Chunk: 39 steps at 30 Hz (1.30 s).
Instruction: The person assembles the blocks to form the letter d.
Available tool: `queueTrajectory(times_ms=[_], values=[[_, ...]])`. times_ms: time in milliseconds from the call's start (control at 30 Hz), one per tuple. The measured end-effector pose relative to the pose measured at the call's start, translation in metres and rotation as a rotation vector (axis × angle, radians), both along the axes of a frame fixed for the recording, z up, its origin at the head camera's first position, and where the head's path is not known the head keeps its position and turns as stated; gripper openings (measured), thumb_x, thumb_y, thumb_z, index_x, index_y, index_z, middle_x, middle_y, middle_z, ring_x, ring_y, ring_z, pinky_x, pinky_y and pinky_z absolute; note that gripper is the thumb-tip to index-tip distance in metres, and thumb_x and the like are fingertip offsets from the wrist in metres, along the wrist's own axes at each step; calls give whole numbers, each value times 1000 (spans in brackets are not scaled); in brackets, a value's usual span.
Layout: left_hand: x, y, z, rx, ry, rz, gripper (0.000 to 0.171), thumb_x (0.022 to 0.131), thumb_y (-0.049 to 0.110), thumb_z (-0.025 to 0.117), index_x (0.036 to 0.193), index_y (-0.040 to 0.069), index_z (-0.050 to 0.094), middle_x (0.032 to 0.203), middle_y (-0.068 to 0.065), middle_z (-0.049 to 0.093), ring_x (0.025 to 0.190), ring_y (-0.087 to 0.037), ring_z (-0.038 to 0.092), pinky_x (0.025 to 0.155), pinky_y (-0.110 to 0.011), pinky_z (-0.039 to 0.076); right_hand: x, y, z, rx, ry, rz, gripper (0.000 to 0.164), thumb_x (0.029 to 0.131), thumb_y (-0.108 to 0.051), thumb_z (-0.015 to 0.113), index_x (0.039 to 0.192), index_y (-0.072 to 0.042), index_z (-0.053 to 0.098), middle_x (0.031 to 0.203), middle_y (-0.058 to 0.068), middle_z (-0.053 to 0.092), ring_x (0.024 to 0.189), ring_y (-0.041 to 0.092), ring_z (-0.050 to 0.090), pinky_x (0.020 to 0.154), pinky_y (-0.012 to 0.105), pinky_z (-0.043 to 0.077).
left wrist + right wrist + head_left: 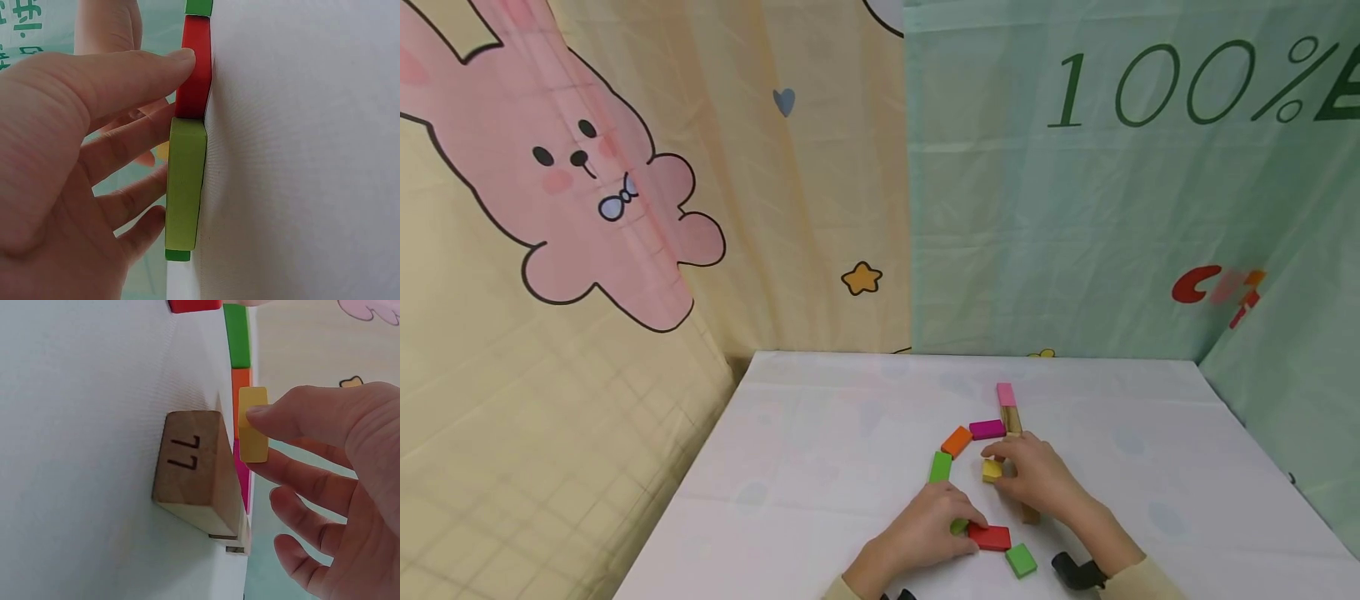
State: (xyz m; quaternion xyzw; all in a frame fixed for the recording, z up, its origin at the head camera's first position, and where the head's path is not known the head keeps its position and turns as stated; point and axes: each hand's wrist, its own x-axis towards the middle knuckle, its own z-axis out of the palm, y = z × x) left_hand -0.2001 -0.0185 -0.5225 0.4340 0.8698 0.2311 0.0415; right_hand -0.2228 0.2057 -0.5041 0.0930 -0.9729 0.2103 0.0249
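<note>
In the head view my left hand [928, 527] is at the left end of a red block [992, 538], which lies flat in a curved row. Seen from the left wrist, its thumb [153, 72] presses the near face of the red block [194, 81] while the other fingers reach behind the row. A yellow-green block [186, 184] adjoins the red one. My right hand [1041, 475] pinches a yellow block [992, 472] between thumb and fingers. Close by, in the right wrist view, a wooden block [187, 456] marked 77 rests on the white surface.
The row continues with a green block [940, 467], an orange block [957, 442] and a magenta block [987, 430]. Beyond the right hand lies a pink block [1006, 394]; another green block [1021, 561] is nearest. Curtains [820, 208] hang behind the white table [760, 467].
</note>
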Motion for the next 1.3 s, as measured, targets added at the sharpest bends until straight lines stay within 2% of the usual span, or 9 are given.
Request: queueTrajectory(times_ms=[333, 667, 900, 1100, 1300], values=[[1, 0, 0, 0, 1, -3, 23, 86, 31, 82, 108, 34, 78, 100, 28, 63, 103, 3, 50, 90, -22, 44, 11, 5, 2, -33, 34, -3, 35, 74, -20, 90, 107, -25, 77, 85, -17, 60, 84, 13, 49, 70, 32, 45], [1, 0, 1, -5, -20, 15, 21, 87, 33, 81, 107, 35, 78, 98, 28, 62, 102, 3, 49, 90, -23, 45, 22, 6, 3, -28, 3, -13, 34, 75, -19, 88, 106, -28, 77, 84, -18, 58, 82, 14, 46, 67, 31, 44], [0, 1, 1, -1, -22, 21, 19, 88, 33, 80, 106, 35, 79, 98, 28, 62, 102, 3, 50, 89, -22, 45, 31, 7, 5, -34, -21, -22, 35, 75, -18, 89, 106, -29, 77, 90, -19, 60, 84, 12, 49, 72, 30, 48], [-1, 1, -1, 4, -13, 9, 19, 88, 32, 80, 106, 34, 79, 99, 27, 63, 103, 3, 50, 89, -21, 45, 38, 12, 6, -39, -15, 18, 35, 74, -17, 89, 106, -26, 77, 89, -19, 61, 78, 10, 50, 71, 30, 49], [0, 0, -1, 6, -6, 3, 19, 88, 32, 80, 106, 33, 80, 98, 27, 63, 103, 3, 50, 89, -20, 45, 46, 18, 3, -39, 23, 79, 34, 76, -19, 88, 106, -26, 76, 86, -21, 57, 73, 7, 49, 64, 24, 45]])
